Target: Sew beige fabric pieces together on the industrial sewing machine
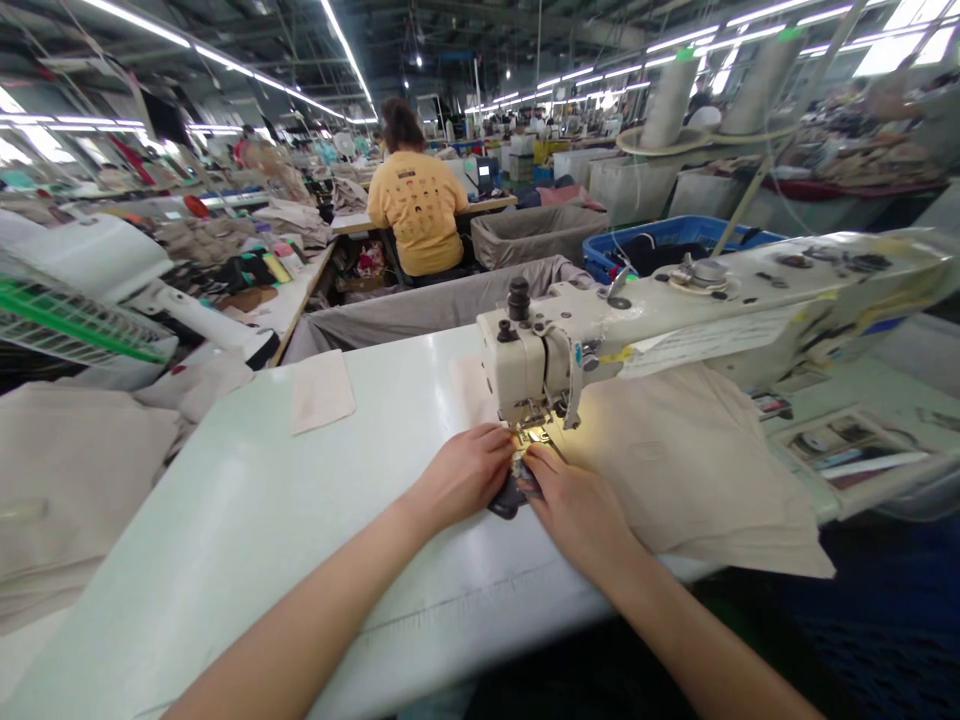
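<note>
My left hand (471, 470) is beside the needle area of a cream sewing machine (521, 370), its fingers pressed together. Opposite it, my right hand (579, 508) has its fingertips drawn together just in front of the lit presser foot (536, 436). What the fingertips pinch is too small to make out. A dark, rounded object (507, 500) shows between the hands, partly covered by them. Beige fabric panels (675, 460) lie under the machine arm, to the right of my right hand. A small beige fabric piece (322, 390) lies flat on the pale green table (337, 530).
Stacked beige fabric (75, 470) and a white fan (97, 280) stand at the left. Behind the table are a grey cloth-lined bin (420, 305) and a blue basket (600, 262). A person in a yellow shirt (417, 210) sits ahead, facing away. Thread cones (670, 100) stand behind the machine.
</note>
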The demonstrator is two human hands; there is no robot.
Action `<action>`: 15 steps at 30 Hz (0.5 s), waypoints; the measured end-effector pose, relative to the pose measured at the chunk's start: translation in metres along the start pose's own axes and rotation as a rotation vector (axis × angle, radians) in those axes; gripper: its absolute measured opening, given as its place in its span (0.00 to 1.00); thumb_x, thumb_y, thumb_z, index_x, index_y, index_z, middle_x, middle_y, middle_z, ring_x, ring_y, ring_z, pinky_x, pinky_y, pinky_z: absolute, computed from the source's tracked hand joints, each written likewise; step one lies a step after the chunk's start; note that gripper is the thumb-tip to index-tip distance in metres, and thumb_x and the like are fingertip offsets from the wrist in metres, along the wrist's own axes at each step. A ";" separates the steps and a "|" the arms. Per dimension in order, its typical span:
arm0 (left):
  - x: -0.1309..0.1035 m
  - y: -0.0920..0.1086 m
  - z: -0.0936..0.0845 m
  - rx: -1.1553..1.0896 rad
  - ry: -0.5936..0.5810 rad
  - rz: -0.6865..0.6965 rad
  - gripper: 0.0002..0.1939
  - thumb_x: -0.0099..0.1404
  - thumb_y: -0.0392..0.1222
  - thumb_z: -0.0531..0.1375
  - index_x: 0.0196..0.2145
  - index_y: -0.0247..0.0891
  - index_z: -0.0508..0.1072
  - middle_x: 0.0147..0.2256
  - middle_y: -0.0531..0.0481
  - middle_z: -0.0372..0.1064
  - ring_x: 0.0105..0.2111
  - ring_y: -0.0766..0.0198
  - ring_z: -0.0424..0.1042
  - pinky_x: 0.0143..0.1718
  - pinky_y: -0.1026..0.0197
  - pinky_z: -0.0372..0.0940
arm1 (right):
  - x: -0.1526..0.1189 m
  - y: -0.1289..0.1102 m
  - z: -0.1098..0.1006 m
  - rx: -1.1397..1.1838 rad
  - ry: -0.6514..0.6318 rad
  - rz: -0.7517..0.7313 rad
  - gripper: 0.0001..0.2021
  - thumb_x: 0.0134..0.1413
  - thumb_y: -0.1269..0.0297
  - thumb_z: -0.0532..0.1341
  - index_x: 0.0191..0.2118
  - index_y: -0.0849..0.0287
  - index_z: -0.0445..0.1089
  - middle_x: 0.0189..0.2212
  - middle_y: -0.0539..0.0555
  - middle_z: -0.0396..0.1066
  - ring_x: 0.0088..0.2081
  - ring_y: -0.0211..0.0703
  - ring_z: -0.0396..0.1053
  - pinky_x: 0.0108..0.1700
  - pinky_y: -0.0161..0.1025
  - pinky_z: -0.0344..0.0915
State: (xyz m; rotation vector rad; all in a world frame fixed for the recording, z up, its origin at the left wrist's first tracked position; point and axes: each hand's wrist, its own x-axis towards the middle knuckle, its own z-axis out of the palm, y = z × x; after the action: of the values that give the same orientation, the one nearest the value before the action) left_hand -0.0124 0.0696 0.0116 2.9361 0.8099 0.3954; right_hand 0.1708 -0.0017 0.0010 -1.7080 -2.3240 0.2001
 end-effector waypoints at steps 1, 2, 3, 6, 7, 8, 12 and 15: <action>0.001 -0.003 0.000 0.002 -0.004 -0.010 0.15 0.72 0.34 0.49 0.49 0.35 0.72 0.46 0.41 0.73 0.51 0.54 0.72 0.54 0.51 0.71 | 0.000 0.000 0.000 0.003 0.004 0.002 0.13 0.67 0.66 0.57 0.54 0.58 0.69 0.56 0.58 0.73 0.40 0.45 0.78 0.38 0.38 0.72; 0.002 -0.005 -0.001 0.003 -0.008 -0.020 0.15 0.72 0.34 0.49 0.50 0.35 0.72 0.45 0.41 0.73 0.49 0.55 0.72 0.53 0.51 0.72 | 0.000 0.000 0.001 0.006 0.012 0.004 0.13 0.67 0.66 0.57 0.54 0.58 0.69 0.56 0.58 0.73 0.40 0.45 0.78 0.38 0.38 0.72; 0.002 -0.006 -0.001 0.004 -0.008 -0.027 0.15 0.73 0.35 0.49 0.50 0.36 0.72 0.45 0.41 0.73 0.47 0.55 0.73 0.52 0.51 0.72 | -0.001 0.000 0.002 0.010 0.021 0.005 0.13 0.66 0.67 0.57 0.54 0.58 0.69 0.56 0.58 0.72 0.40 0.45 0.78 0.38 0.39 0.73; 0.002 -0.008 0.000 0.005 0.007 -0.025 0.15 0.74 0.36 0.48 0.51 0.35 0.72 0.45 0.41 0.73 0.46 0.56 0.73 0.52 0.52 0.72 | -0.008 -0.001 0.006 0.025 0.049 0.005 0.14 0.66 0.67 0.57 0.55 0.57 0.70 0.58 0.57 0.71 0.41 0.46 0.78 0.39 0.40 0.74; 0.001 -0.008 0.001 0.004 0.015 -0.022 0.15 0.74 0.36 0.48 0.51 0.35 0.71 0.45 0.41 0.73 0.46 0.56 0.73 0.52 0.52 0.72 | -0.011 -0.001 0.008 0.030 0.055 0.005 0.14 0.66 0.67 0.57 0.55 0.57 0.70 0.58 0.57 0.71 0.41 0.45 0.79 0.40 0.40 0.74; 0.001 -0.008 0.002 0.004 0.023 -0.022 0.15 0.74 0.36 0.49 0.52 0.35 0.71 0.45 0.40 0.73 0.47 0.56 0.73 0.52 0.52 0.72 | -0.013 -0.002 0.009 0.033 0.061 0.004 0.14 0.66 0.67 0.57 0.55 0.57 0.71 0.58 0.57 0.72 0.41 0.45 0.79 0.40 0.40 0.75; -0.002 -0.007 0.007 -0.002 0.067 -0.050 0.16 0.73 0.36 0.49 0.54 0.37 0.70 0.50 0.40 0.72 0.51 0.55 0.72 0.54 0.50 0.71 | -0.021 -0.004 0.015 0.029 0.102 -0.005 0.17 0.64 0.69 0.58 0.56 0.58 0.71 0.59 0.58 0.71 0.42 0.46 0.79 0.41 0.40 0.76; -0.005 -0.007 0.010 0.005 0.087 -0.078 0.17 0.74 0.36 0.49 0.56 0.36 0.69 0.53 0.40 0.71 0.54 0.53 0.70 0.56 0.48 0.69 | -0.024 -0.004 0.017 0.028 0.119 -0.014 0.18 0.63 0.70 0.58 0.57 0.58 0.71 0.60 0.58 0.70 0.44 0.46 0.78 0.42 0.40 0.76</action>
State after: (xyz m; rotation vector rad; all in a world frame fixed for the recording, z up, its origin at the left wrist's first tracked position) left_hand -0.0172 0.0732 -0.0001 2.8985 0.9334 0.5190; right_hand 0.1692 -0.0253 -0.0176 -1.6437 -2.2362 0.1236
